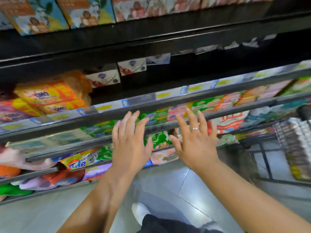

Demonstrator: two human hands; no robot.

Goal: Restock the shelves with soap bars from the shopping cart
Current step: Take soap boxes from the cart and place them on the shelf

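Before the shelves, from the head view, the left hand (130, 145) and right hand (196, 143) are both spread, fingers straight, holding nothing. White soap boxes (103, 79) stand in a row on the dark shelf (143, 98) beyond the hands. The shopping cart (296, 148) stands at the right, its packs too blurred to name. Soap boxes like these should be light, stiff and smooth, and best gripped across the long sides.
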